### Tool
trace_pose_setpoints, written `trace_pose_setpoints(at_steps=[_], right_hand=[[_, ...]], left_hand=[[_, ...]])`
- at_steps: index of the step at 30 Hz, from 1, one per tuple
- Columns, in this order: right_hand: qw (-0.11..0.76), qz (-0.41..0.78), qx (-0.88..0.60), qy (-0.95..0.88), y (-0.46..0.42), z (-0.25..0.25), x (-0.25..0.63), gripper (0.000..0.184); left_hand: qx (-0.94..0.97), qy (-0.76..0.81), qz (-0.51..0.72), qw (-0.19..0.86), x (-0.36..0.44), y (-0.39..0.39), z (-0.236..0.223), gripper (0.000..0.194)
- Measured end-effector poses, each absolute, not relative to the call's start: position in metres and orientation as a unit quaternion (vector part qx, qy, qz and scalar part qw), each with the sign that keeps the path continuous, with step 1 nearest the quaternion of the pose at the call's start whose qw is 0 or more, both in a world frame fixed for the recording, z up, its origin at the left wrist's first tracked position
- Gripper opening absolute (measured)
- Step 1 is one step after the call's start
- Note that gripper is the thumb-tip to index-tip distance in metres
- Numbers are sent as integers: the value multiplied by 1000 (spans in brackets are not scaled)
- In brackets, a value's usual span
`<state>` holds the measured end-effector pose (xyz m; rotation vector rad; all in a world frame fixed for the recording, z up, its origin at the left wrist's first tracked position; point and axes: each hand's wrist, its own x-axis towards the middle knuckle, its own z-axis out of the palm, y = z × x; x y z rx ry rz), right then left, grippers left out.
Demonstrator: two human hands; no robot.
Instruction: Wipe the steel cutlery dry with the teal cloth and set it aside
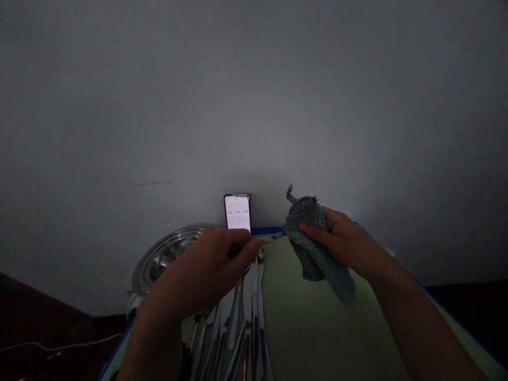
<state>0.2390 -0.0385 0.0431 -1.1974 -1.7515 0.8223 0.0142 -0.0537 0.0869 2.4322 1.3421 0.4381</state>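
Note:
My left hand (212, 264) is closed around one end of a slim metal piece of cutlery (273, 238). The other end goes into a checked cloth (307, 217), so I cannot tell its kind. My right hand (341, 235) pinches the cloth, which is green on one side and black-and-white on the other, around that hidden end. Below my left hand, several pieces of metal cutlery (248, 307), knives among them, lie side by side on the green tabletop (309, 333).
A phone (237, 211) with a running-time display leans against the grey wall (254, 106) behind the table. Shiny nested metal bowls or plates (145, 264) stand at the back left, partly behind my left hand. A white cable (79, 345) runs at lower left.

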Motion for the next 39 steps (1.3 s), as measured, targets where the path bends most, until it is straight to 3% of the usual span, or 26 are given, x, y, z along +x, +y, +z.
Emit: trace_pose_setpoints(at_steps=[7, 39], right_hand=[[364, 302, -467, -747, -42, 46, 239, 20], [316, 229, -507, -769, -33, 50, 248, 17]], left_hand=[[858, 467, 149, 150, 12, -52, 84, 40], [852, 494, 87, 151, 31, -37, 74, 43]])
